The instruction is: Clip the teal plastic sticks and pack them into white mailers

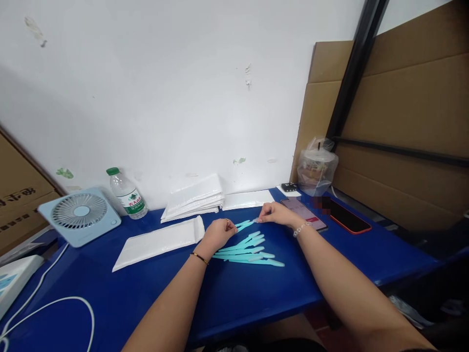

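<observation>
Several turquoise sticks (242, 252) with flat pale tips, which look like swabs, lie fanned on the blue table, tips pointing right. Above them, my left hand (220, 233) is closed in a pinch at the left end of one or two more such sticks (242, 225). At the other end, my right hand (273, 213) pinches a pale tip between thumb and fingertips. How many sticks are between my hands is hard to make out. Left of my left hand lies a flat white padded envelope (157, 243), its flap end towards the hand.
More white envelopes (194, 197) are stacked by the wall. A water bottle (126, 193) and a light blue fan (79, 215) stand left. Two phones (306, 213) (348, 216), a black device (289, 187) and a bagged drink cup (317, 166) are right. White cables (88, 308) cross the front left.
</observation>
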Available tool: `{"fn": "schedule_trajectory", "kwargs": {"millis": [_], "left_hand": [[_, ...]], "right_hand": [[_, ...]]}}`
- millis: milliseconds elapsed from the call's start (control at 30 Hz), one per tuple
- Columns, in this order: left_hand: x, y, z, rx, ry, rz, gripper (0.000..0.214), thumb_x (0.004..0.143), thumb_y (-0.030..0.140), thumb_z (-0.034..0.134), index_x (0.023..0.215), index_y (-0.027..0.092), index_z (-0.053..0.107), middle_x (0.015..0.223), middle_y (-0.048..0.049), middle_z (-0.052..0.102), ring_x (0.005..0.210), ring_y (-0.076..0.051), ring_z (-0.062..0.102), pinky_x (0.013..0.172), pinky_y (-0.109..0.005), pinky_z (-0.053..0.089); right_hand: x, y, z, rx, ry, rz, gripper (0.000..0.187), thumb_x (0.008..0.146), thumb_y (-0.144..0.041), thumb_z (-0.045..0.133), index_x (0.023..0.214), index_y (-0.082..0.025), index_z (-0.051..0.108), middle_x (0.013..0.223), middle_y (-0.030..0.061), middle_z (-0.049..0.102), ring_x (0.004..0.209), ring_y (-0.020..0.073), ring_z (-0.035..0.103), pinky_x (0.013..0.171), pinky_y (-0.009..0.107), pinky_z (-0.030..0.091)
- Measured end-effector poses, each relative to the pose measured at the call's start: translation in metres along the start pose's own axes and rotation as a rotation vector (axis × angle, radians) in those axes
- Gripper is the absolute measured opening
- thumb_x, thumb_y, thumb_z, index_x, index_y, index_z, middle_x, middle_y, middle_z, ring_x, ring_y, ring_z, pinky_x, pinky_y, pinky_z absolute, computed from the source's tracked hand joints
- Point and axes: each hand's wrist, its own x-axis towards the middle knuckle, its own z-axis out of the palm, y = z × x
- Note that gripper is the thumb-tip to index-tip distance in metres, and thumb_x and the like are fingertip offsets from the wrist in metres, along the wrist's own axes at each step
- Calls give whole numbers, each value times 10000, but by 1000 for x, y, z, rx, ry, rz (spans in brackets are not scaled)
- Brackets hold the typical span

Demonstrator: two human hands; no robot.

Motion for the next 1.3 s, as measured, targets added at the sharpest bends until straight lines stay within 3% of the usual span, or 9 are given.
{"fn": "schedule_trajectory", "kwargs": {"millis": [133,267,433,667,800,933,1067,1167,1300], "left_hand": [[3,-5,2,60,82,41,227,734,366,615,884,205,671,872,-36,648,810,-184,569,685,-265,408],[3,-6,3,115,170,81,356,743,402,620,1053,229,644,1079,-59,611,1028,-237,504,854,-316,395],[4,-7,5,100,54,73,223,771,349,575,929,221,667,900,-36,628,881,-195,545,728,-272,412],[-6,7,1,69,70,165,314,790,458,543,970,229,659,890,-33,637,833,-187,555,702,-279,404],[-9,17,2,64,-25,207,256,777,422,554,836,209,683,809,-27,657,747,-168,563,641,-262,382],[-5,14,4,48,-1,145,213,782,354,536,788,194,675,709,-14,641,625,-143,534,550,-252,336],[0,3,2,33,4,111,195,789,340,539,786,197,671,720,-17,640,664,-153,555,583,-253,363],[3,-5,3,34,44,129,237,756,352,599,934,214,673,893,-37,643,816,-180,568,689,-267,411],[4,-11,7,32,60,197,387,745,372,628,1116,260,621,1070,-45,598,962,-207,531,822,-300,418]], "right_hand": [[-4,-1,-10,-114,53,83,300,581,-413,771,739,-161,734,722,38,677,700,169,592,652,261,431],[-7,-12,-1,-247,27,-46,289,611,-427,755,789,-199,743,817,27,654,768,174,581,704,269,409],[-10,-25,15,-424,-128,-145,194,641,-408,749,743,-243,740,814,8,607,803,177,562,817,310,338],[-9,-23,17,-473,-205,-135,152,708,-377,701,739,-230,718,817,8,581,780,169,539,841,344,287],[-10,-23,16,-444,-185,-171,187,766,-403,640,765,-225,699,826,8,584,780,168,540,847,341,291],[-11,-23,9,-424,-113,-181,198,781,-406,627,794,-217,684,850,11,608,793,168,551,883,352,280],[-12,-18,-3,-462,-41,-61,173,736,-377,676,737,-204,685,817,13,651,778,181,570,882,358,283],[-14,-17,-9,-479,-32,-1,200,713,-401,694,744,-204,693,812,17,659,787,196,577,890,373,277],[-18,-25,-5,-455,-71,-113,232,717,-437,686,821,-231,707,911,25,631,856,205,569,883,355,283]]}}
